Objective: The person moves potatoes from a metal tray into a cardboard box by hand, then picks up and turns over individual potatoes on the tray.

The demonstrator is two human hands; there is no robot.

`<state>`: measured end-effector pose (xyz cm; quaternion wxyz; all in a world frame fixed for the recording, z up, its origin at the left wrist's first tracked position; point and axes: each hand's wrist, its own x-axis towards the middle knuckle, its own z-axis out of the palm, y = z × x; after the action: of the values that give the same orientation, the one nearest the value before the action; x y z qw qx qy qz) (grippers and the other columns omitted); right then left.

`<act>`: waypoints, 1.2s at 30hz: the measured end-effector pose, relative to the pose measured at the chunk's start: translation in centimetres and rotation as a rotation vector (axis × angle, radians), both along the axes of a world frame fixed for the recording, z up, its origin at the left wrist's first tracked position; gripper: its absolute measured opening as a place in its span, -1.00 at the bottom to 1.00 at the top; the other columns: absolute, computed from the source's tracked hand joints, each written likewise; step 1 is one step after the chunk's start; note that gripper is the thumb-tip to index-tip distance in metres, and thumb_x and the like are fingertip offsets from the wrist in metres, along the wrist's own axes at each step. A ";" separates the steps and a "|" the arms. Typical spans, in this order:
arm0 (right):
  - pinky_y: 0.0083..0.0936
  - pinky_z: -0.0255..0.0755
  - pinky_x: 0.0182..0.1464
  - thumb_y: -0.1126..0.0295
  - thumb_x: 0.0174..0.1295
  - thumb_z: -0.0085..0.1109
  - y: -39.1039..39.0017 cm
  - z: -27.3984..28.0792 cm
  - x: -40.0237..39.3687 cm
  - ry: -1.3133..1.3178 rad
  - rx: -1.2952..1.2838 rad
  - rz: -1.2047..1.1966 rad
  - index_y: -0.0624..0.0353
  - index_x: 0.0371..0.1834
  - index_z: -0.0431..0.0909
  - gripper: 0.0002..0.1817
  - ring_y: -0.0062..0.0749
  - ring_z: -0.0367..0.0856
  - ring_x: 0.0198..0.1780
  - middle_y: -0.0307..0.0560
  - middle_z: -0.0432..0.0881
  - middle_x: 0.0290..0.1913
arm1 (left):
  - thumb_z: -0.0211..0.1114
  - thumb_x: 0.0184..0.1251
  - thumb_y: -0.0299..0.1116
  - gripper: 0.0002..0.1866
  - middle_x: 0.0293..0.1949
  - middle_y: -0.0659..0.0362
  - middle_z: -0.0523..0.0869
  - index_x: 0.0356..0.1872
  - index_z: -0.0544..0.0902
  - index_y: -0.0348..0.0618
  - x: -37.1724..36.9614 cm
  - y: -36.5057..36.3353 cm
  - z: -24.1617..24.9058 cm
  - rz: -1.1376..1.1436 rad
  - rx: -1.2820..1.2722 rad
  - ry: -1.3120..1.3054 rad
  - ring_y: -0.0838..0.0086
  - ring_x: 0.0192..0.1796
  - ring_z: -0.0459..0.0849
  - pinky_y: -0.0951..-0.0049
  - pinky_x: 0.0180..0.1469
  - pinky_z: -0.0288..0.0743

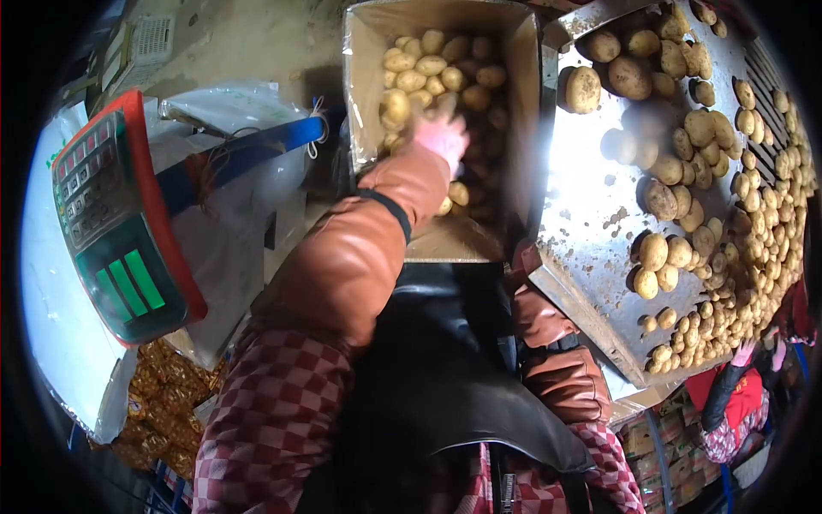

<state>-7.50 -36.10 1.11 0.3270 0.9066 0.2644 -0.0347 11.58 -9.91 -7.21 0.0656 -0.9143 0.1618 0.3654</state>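
My left hand (441,137), in a pink glove, is over the potatoes (428,64) inside an open cardboard box (462,248). Its fingers are smeared by motion, so whether they hold anything does not show. The brown sleeve of my left arm crosses the box's near left edge. My right sleeve lies along the near edge of the metal sorting table (591,206), to the right of the box; the right hand itself does not show. Many potatoes lie on that table, large ones nearer the box and small ones farther right.
A scale display (128,287) with a keypad and red frame stands at the left, joined to a blue pole (257,158). Net bags (167,398) are at the lower left. At the lower right a co-worker (741,398) in pink gloves is beside the table.
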 end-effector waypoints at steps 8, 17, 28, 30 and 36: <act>-0.15 0.57 -0.32 0.40 0.30 0.08 1.7 4.5 5.3 0.256 0.127 0.033 0.24 -0.10 0.65 -0.77 -0.16 0.65 -0.31 -0.01 0.65 -0.29 | 0.49 0.07 -0.20 -0.18 0.56 0.16 0.03 0.41 0.33 0.30 -0.4 2.1 -2.7 0.789 -0.269 -0.304 -0.01 0.56 -0.02 -0.25 0.46 -0.06; -0.26 0.60 -0.18 0.36 0.31 0.09 -0.1 -1.9 -1.7 -0.059 -0.148 -0.016 0.27 -0.01 0.64 -0.72 -0.08 0.69 -0.21 0.10 0.69 -0.17 | 0.18 0.30 -0.42 -0.38 0.58 0.16 -0.01 0.37 0.40 0.42 -13.6 1.7 1.2 0.457 -0.189 0.226 -0.06 0.53 0.10 0.02 0.46 0.23; -0.31 0.57 -0.24 0.31 0.29 0.15 0.9 1.2 0.8 0.134 0.091 -0.110 0.26 -0.04 0.65 -0.71 -0.18 0.67 -0.28 0.06 0.68 -0.24 | 0.21 0.34 -0.17 -0.49 0.54 0.04 0.14 0.32 0.47 0.08 -12.3 5.8 7.6 0.547 -0.457 -0.641 0.02 0.52 0.17 0.11 0.53 0.07; -0.32 0.57 -0.25 0.30 0.28 0.17 0.4 1.0 0.4 0.141 0.100 -0.111 0.26 -0.04 0.66 -0.70 -0.20 0.67 -0.29 0.05 0.68 -0.25 | 0.21 0.36 -0.08 -0.34 0.49 0.00 0.26 0.45 0.28 0.05 -9.3 5.5 11.7 1.338 -0.364 -0.397 0.01 0.43 0.35 0.14 0.45 0.23; -0.35 0.55 -0.29 0.27 0.27 0.20 0.0 0.6 0.6 0.158 0.158 -0.126 0.25 -0.05 0.66 -0.69 -0.26 0.65 -0.33 0.03 0.68 -0.29 | 0.25 0.36 0.04 -0.59 -0.27 -0.05 0.78 -0.14 0.73 -0.14 -14.8 17.7 -5.1 1.610 -0.626 -0.118 0.03 -0.05 0.73 0.15 0.03 0.57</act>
<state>-6.94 -36.09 1.68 0.2301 0.9387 0.2338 -0.1058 -3.17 7.79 -12.34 -0.4595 -0.7442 -0.4455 0.1911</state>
